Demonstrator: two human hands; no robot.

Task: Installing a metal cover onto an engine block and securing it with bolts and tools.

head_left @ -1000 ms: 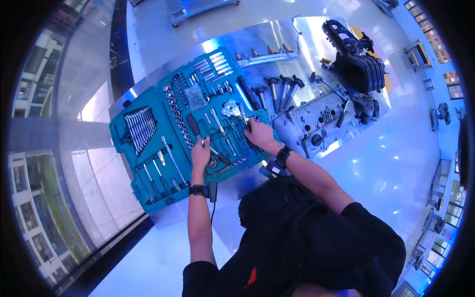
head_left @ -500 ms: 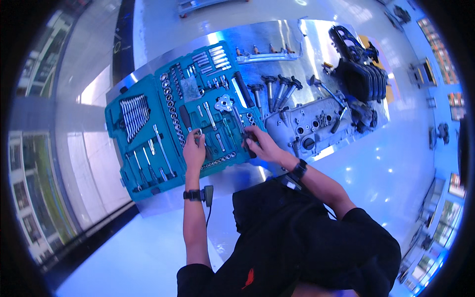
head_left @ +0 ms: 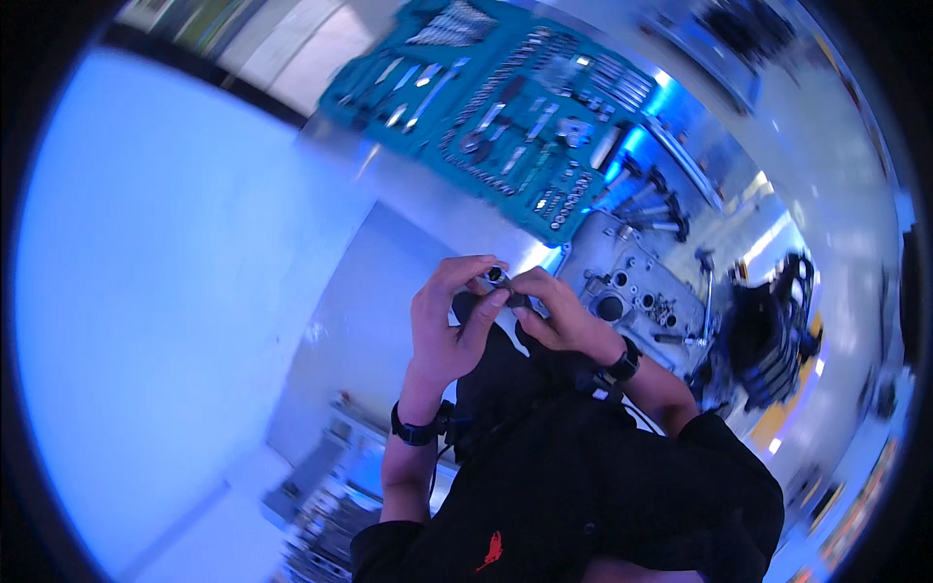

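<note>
Close in front of my body, my two hands meet around a small tool. My left hand (head_left: 445, 319) pinches a shiny, round, socket-like end (head_left: 496, 275) between thumb and fingers. My right hand (head_left: 566, 313) closes on a dark-handled tool (head_left: 517, 298) right beside it; most of that tool is hidden by fingers, and how the two parts join cannot be made out. Beyond my hands lies the open green tool case (head_left: 442, 155) with sockets, spanners and a ratchet (head_left: 473, 143) in their slots.
Right of my hands, a metal engine cover (head_left: 632, 255) lies on the shiny table. Several ignition coils (head_left: 653, 206), a metal rail (head_left: 685, 160) and a black intake manifold (head_left: 768, 335) are beyond it. A machine with metal parts (head_left: 335, 491) stands at the lower left.
Both hands have left the tool case and come together near my body, with the dark-handled tool and socket-like end between them. My view has turned, putting the case farther up the picture.
</note>
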